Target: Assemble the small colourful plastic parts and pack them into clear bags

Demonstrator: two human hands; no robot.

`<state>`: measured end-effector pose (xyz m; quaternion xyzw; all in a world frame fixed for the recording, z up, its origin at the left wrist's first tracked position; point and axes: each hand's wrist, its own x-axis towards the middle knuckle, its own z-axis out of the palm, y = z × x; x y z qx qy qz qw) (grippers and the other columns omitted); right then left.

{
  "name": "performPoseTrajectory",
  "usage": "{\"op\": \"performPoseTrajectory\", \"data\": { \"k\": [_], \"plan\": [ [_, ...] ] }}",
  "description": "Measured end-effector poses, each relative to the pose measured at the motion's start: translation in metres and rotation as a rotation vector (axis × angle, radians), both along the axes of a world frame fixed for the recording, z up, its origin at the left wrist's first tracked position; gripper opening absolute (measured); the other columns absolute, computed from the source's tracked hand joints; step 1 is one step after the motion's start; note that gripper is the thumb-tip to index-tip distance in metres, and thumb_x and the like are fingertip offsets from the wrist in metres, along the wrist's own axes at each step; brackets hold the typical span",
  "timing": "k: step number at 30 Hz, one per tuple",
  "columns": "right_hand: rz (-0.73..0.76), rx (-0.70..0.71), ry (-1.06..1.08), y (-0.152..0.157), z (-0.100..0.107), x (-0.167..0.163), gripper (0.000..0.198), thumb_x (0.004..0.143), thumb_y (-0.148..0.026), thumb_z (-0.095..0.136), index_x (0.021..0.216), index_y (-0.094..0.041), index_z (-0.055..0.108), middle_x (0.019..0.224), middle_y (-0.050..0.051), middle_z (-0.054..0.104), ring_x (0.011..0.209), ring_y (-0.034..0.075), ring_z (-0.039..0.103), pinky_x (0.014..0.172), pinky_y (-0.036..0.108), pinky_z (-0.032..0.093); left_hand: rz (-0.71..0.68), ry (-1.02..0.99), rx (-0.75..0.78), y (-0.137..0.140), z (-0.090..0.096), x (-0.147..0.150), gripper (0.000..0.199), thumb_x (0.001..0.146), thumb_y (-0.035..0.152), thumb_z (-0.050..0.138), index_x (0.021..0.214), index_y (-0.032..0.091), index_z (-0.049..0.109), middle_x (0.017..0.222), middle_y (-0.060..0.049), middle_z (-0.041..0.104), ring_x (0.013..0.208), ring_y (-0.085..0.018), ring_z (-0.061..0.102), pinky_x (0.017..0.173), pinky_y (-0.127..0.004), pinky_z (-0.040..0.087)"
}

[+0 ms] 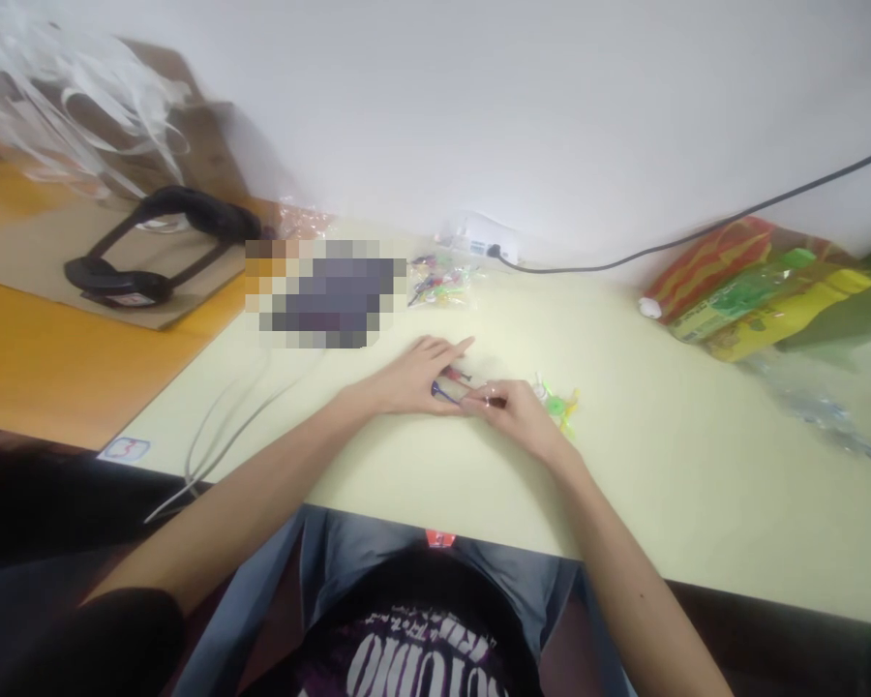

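My left hand (415,376) rests on the pale table with its fingers stretched out and apart, curving around some small parts. Between its thumb and fingers lie a thin dark blue piece (446,394) with a wider end and a small red and black piece (456,374). Thumb and fingertips of my right hand (514,414) are pinched together at the far end of the blue piece. Just beyond that hand sits a group of green, yellow and white plastic parts (557,405). The exact kind of these small parts is too blurred to tell.
A clear bag of colourful parts (442,283) lies near the wall. A blurred-out dark object (334,295) is at left, with pale cables (239,426) nearby. A black frame-like headset (164,247) rests on cardboard. Bright packages (762,290) and crumpled plastic (820,407) are at right.
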<state>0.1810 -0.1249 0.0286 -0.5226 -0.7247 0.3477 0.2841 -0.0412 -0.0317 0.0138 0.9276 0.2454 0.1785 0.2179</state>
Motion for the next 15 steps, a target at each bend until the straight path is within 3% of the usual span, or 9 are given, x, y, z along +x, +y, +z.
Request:
{"op": "performPoseTrajectory", "data": {
  "k": [4, 10, 15],
  "plan": [
    [-0.010, -0.073, 0.046, -0.003, 0.004, 0.009, 0.027, 0.090, -0.030, 0.064, 0.108, -0.020, 0.081, 0.104, 0.007, 0.079, 0.082, 0.020, 0.066, 0.074, 0.030, 0.049, 0.005, 0.002, 0.000, -0.001, 0.001, 0.000, 0.107, 0.081, 0.075, 0.068, 0.164, 0.024, 0.025, 0.141, -0.014, 0.058, 0.134, -0.034, 0.045, 0.118, -0.050, 0.031],
    [0.019, -0.151, 0.032, -0.006, 0.007, 0.025, 0.027, 0.087, -0.034, 0.066, 0.104, -0.018, 0.079, 0.073, 0.000, 0.068, 0.064, 0.014, 0.054, 0.060, 0.026, 0.042, 0.003, 0.007, -0.015, 0.000, 0.002, -0.001, 0.108, 0.080, 0.070, 0.072, 0.165, 0.025, 0.023, 0.143, -0.013, 0.056, 0.135, -0.034, 0.044, 0.119, -0.050, 0.031],
    [-0.141, -0.130, 0.082, -0.010, 0.016, 0.039, 0.037, 0.090, -0.047, 0.064, 0.108, -0.018, 0.077, 0.075, 0.002, 0.069, 0.058, 0.014, 0.055, 0.055, 0.027, 0.042, 0.007, 0.008, -0.028, 0.001, 0.001, -0.001, 0.109, 0.080, 0.070, 0.073, 0.165, 0.026, 0.021, 0.143, -0.012, 0.057, 0.135, -0.034, 0.045, 0.119, -0.050, 0.030]
  ]
}}
